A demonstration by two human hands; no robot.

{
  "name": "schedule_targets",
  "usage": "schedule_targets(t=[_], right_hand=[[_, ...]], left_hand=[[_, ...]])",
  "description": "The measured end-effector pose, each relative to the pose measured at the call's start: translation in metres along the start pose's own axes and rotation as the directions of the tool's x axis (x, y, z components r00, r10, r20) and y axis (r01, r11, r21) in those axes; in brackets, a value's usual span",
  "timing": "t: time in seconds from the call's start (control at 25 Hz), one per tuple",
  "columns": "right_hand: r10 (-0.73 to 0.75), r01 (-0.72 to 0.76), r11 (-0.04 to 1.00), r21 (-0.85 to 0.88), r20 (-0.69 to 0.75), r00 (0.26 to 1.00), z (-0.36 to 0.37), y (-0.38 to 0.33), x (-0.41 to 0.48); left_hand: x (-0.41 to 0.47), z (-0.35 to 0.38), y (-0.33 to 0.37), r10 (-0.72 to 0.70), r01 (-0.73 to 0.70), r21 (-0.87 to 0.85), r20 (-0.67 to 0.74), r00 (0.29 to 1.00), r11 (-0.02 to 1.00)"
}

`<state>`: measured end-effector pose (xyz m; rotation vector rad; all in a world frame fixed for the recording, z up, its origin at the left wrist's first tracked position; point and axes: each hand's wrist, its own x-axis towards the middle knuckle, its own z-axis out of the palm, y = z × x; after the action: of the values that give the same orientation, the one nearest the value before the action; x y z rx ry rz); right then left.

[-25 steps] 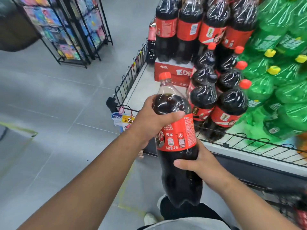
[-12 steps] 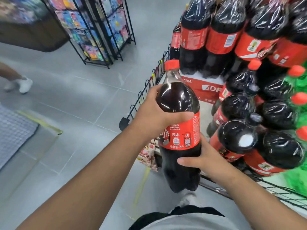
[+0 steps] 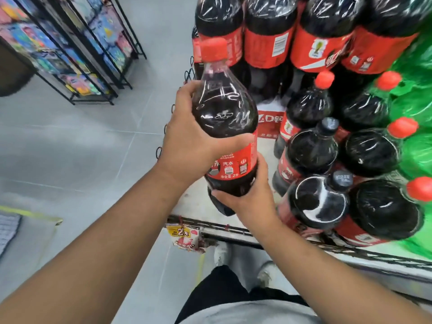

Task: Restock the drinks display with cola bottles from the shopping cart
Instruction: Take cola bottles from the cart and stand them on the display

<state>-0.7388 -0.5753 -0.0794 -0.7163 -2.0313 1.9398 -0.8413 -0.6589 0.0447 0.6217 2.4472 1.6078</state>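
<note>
Cola bottle [image 3: 224, 118] upright, left hand [image 3: 189, 141] gripping shoulder, right hand [image 3: 247, 195] cupping base

On my feed the right hand [image 3: 247, 197] covers part of the cola bottle [image 3: 224, 118] near its base, so I cannot tell whether it touches the display shelf [image 3: 194, 206]. The fingertips of that hand and of the left hand [image 3: 187, 141] pass behind the bottle, out of my sight. The small print on its label [image 3: 233, 164] is too fine to read. The wrapped cola packs [image 3: 268, 31] are cut off by the top edge. The green bottles [image 3: 416, 101] are smeared and clipped at the right edge. The price tag [image 3: 184, 235] is blurred apart from its large figure. The rack [image 3: 77, 54] holds coloured packets too blurred to identify. A mat [image 3: 9, 228] is clipped at the left edge.
</note>
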Motion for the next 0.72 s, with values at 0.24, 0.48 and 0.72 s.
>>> schedule_targets(t=[0.24,0.48,0.72], right_hand=[[0.118,-0.095,0.992,0.087,-0.321,0.940,0.028,0.019,0.055],[0.237,-0.200,0.971,0.132,-0.405,0.883,0.026,0.043,0.108],[0.295,-0.182,0.946,0.268,-0.484,0.824,0.024,0.065,0.154]], left_hand=[[0.059,0.025,-0.028,0.184,-0.185,0.001,0.136,0.974,0.983],[0.116,0.059,-0.069,0.138,-0.183,0.109,0.334,0.932,0.977],[0.151,0.091,-0.097,0.109,-0.199,0.177,0.420,0.901,0.964]])
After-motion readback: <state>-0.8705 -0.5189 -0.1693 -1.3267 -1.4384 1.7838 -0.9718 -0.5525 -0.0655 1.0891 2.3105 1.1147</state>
